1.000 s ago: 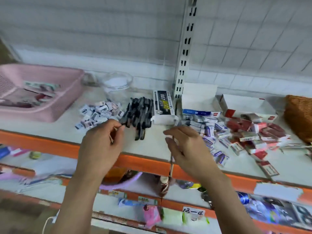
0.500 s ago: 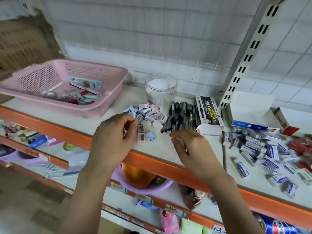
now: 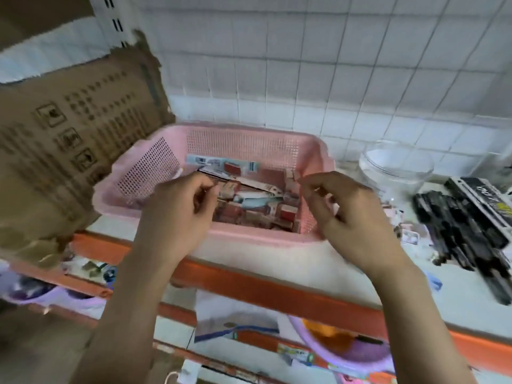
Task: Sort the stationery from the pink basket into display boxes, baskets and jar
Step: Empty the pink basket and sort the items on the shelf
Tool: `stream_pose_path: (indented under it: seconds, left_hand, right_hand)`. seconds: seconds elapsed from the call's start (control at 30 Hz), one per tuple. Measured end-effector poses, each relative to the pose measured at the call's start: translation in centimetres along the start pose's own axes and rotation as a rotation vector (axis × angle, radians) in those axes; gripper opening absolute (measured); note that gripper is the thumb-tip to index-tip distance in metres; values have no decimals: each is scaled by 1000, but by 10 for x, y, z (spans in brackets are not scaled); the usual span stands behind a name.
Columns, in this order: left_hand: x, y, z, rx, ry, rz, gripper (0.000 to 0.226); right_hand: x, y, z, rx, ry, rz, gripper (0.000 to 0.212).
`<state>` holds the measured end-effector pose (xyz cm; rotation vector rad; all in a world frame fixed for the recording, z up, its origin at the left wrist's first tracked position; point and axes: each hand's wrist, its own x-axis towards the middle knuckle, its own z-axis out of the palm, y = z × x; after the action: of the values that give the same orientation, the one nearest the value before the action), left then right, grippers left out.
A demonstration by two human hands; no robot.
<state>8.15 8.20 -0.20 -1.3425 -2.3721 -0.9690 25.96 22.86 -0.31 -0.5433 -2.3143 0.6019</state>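
The pink basket stands on the shelf in front of me, holding several red and white stationery packets. My left hand hovers over the basket's left half with fingers curled toward the packets; blur hides whether it pinches anything. Over the basket's right front corner my right hand hangs with loosely curled fingers and holds nothing. A clear glass jar sits just right of the basket.
A heap of black pens and a black pen display box lie at the right, with small erasers beside them. Torn brown cardboard stands left of the basket. Below the orange shelf edge lower shelves hold a purple bowl.
My view and both hands have swung left, from above the pens and erasers to above the pink basket, which now fills the centre.
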Motion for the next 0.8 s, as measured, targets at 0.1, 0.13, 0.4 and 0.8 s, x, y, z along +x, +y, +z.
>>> stream_pose_path:
  seconds: [0.1, 0.13, 0.4, 0.8]
  left_hand:
    - [22, -39, -5, -12, -121, -49, 6]
    - [29, -49, -5, -24, -190, -59, 9]
    - [76, -59, 7, 260, -1135, -107, 84]
    - [74, -44, 20, 398, -1235, 17, 71]
  right_hand:
    - [24, -21, 25, -11, -81, 20, 23]
    - [32, -24, 32, -41, -131, 41, 23]
    - [69, -22, 48, -364, -858, 324, 62]
    - [66, -12, 79, -514, -1025, 386, 59]
